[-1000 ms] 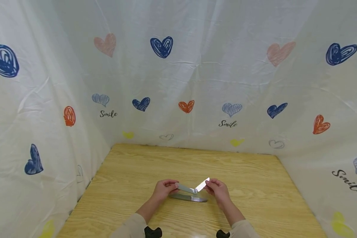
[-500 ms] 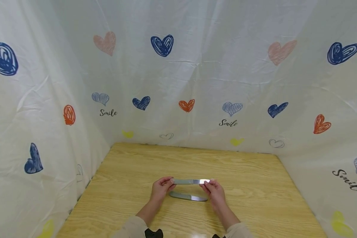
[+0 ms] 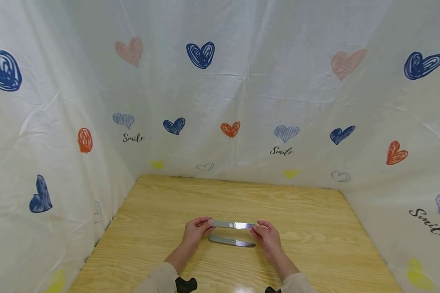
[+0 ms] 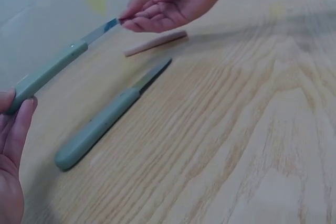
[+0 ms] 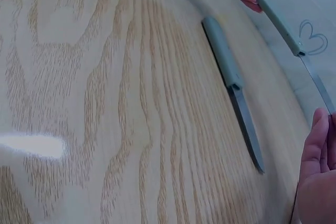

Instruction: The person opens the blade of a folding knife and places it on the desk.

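Observation:
In the head view my left hand (image 3: 196, 234) grips the pale green handle of a folding knife (image 3: 223, 224), raised over the table. My right hand (image 3: 267, 238) pinches the tip of its blade (image 3: 243, 225). The blade stands straight out from the handle, pointing right. A second green-handled knife (image 3: 221, 240) lies on the wood, nearer to me and nearly parallel, its blade also extended to the right. The left wrist view shows my left fingers (image 4: 23, 124) at the handle's butt end and my right hand (image 4: 173, 3) at the blade tip.
A thin pinkish-brown strip (image 4: 156, 43) lies on the table in the left wrist view, below the right hand. The wooden table (image 3: 161, 199) meets a white curtain (image 3: 242, 93) printed with hearts at its back and sides.
The held knife's blade was angled up from its handle a second ago and is now in line with it. The knife has been lifted away from the one on the table.

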`<action>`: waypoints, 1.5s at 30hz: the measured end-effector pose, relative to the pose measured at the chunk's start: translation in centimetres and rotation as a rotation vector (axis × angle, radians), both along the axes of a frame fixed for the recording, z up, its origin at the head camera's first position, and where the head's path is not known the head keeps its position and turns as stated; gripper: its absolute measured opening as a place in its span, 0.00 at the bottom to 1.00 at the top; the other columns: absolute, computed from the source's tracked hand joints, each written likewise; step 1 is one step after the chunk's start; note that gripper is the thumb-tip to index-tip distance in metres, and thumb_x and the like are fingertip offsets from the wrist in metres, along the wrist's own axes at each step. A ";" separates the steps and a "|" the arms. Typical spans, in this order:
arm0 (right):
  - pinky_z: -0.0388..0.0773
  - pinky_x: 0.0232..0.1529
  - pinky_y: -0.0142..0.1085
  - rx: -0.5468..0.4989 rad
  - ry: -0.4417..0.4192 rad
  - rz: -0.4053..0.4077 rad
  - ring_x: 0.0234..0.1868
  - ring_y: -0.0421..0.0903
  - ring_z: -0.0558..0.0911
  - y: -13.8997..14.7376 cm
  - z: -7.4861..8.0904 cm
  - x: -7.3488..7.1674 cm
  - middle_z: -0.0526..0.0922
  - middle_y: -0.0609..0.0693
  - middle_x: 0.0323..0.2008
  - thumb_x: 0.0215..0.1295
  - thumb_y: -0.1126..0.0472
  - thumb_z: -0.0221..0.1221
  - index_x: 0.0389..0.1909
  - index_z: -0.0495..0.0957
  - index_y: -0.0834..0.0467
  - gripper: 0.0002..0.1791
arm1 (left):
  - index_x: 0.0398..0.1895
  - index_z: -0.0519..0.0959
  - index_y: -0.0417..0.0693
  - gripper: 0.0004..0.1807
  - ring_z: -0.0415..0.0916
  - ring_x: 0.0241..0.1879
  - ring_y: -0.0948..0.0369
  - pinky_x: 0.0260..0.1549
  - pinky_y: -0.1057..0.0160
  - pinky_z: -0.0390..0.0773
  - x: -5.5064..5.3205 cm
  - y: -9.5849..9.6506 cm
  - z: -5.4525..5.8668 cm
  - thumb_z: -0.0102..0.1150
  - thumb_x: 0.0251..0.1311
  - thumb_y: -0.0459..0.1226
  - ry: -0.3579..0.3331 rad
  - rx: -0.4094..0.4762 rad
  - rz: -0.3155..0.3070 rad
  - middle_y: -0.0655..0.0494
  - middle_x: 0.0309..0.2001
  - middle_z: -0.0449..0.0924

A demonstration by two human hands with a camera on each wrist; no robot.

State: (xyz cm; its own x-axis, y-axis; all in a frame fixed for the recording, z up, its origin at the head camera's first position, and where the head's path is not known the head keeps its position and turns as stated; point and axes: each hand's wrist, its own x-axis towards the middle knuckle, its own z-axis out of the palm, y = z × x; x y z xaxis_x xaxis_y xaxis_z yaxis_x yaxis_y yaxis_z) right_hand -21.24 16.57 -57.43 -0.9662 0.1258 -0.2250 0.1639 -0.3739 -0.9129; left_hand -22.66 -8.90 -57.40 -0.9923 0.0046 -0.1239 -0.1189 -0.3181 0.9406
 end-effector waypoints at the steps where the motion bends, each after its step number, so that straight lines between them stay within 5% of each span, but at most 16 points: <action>1: 0.85 0.37 0.28 0.021 -0.007 0.003 0.30 0.38 0.86 0.1 -0.1 0.0 0.84 0.45 0.27 0.64 0.75 0.55 0.50 0.65 0.72 0.15 | 0.52 0.71 0.15 0.19 0.84 0.35 0.61 0.37 0.67 0.86 -0.1 0.0 -0.1 0.57 0.62 0.25 -0.007 -0.008 -0.007 0.46 0.35 0.84; 6: 0.84 0.35 0.28 0.132 -0.048 0.005 0.29 0.38 0.84 0.2 -1.2 0.0 0.82 0.46 0.27 0.62 0.74 0.57 0.52 0.64 0.76 0.20 | 0.51 0.74 0.19 0.20 0.84 0.36 0.61 0.38 0.67 0.86 -0.3 0.2 -0.8 0.61 0.61 0.28 -0.044 -0.151 0.004 0.42 0.39 0.85; 11: 0.85 0.31 0.29 0.192 -0.045 0.007 0.26 0.40 0.83 0.1 -2.1 0.0 0.81 0.49 0.24 0.59 0.77 0.58 0.49 0.64 0.76 0.19 | 0.44 0.83 0.32 0.17 0.85 0.34 0.63 0.34 0.68 0.85 -0.2 0.6 -1.1 0.68 0.56 0.37 -0.078 -0.478 0.092 0.44 0.38 0.87; 15: 0.85 0.30 0.31 0.269 -0.031 -0.004 0.25 0.41 0.84 0.0 -2.4 0.0 0.81 0.50 0.23 0.57 0.77 0.60 0.48 0.65 0.77 0.20 | 0.40 0.86 0.40 0.14 0.84 0.38 0.57 0.35 0.63 0.85 -0.3 0.9 -1.2 0.69 0.55 0.40 -0.050 -0.684 0.138 0.47 0.38 0.87; 19: 0.85 0.29 0.31 0.336 -0.045 -0.021 0.24 0.41 0.83 0.0 -2.4 -0.2 0.81 0.51 0.24 0.56 0.76 0.62 0.47 0.66 0.76 0.20 | 0.38 0.87 0.43 0.12 0.84 0.40 0.54 0.38 0.59 0.83 -0.4 1.1 -1.4 0.70 0.54 0.41 -0.023 -0.778 0.164 0.49 0.37 0.88; 27: 0.85 0.27 0.31 0.396 -0.077 -0.015 0.23 0.40 0.83 0.2 -2.1 -0.6 0.81 0.53 0.24 0.55 0.77 0.63 0.44 0.70 0.78 0.18 | 0.35 0.87 0.42 0.11 0.82 0.32 0.58 0.33 0.60 0.82 -0.5 1.4 -1.8 0.72 0.51 0.39 0.020 -0.815 0.203 0.51 0.31 0.87; 45: 0.86 0.32 0.32 0.424 -0.050 0.051 0.27 0.41 0.85 0.9 -1.6 -0.3 0.84 0.55 0.27 0.59 0.76 0.60 0.48 0.73 0.80 0.17 | 0.31 0.85 0.41 0.09 0.79 0.28 0.63 0.25 0.69 0.79 -0.4 1.5 -1.7 0.72 0.50 0.37 0.007 -0.743 0.281 0.50 0.28 0.85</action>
